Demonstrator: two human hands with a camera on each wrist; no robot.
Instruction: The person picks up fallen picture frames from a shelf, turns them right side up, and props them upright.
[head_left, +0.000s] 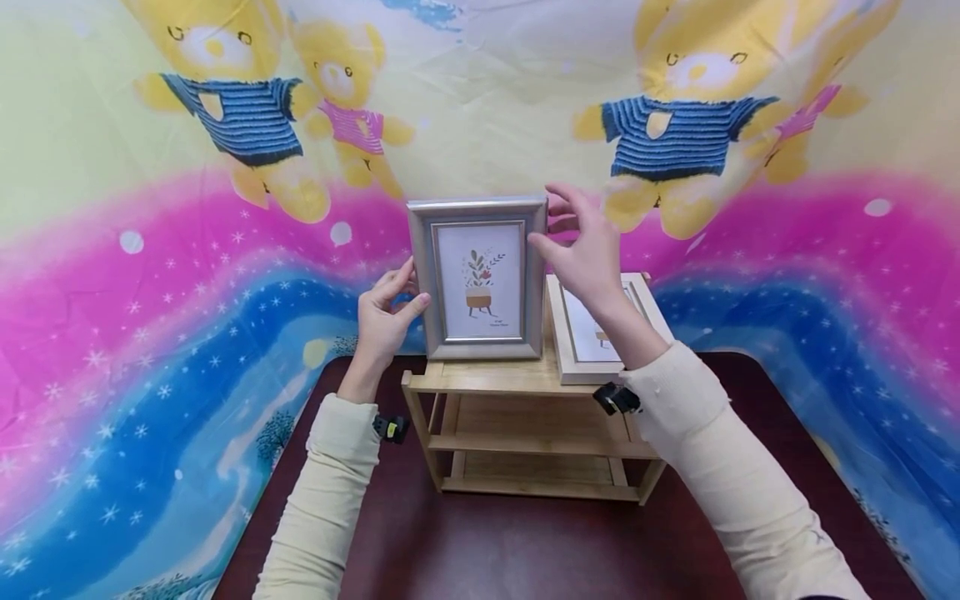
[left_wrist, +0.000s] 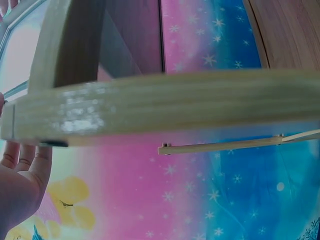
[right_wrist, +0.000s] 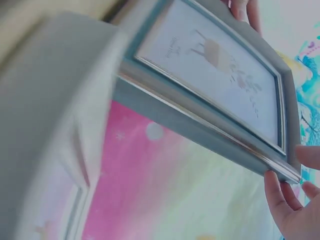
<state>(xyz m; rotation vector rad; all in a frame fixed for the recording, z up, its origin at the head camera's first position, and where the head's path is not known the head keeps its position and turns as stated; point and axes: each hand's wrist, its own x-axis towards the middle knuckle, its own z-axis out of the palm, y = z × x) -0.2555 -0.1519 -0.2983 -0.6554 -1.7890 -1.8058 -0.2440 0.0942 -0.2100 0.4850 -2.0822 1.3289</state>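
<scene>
A silver-grey picture frame (head_left: 480, 348) with a plant print stands upright on the top shelf of a wooden rack (head_left: 487, 379). My left hand (head_left: 382, 321) holds its left side, thumb at the front edge and fingers round the side. At the upper right edge is my right hand (head_left: 585, 254), its thumb in front and its fingers at the side; the right wrist view shows this hand (right_wrist: 300, 215) at the corner of the silver-grey frame (right_wrist: 200, 120). In the left wrist view a wooden bar crosses before the left hand (left_wrist: 22, 185).
A pale picture frame (head_left: 588, 377) lies flat on the rack's top, right of the upright one, under my right forearm. Lower shelves (head_left: 540, 421) sit beneath. The rack stands on a dark red table (head_left: 495, 550), with a printed bear cloth (head_left: 480, 108) behind.
</scene>
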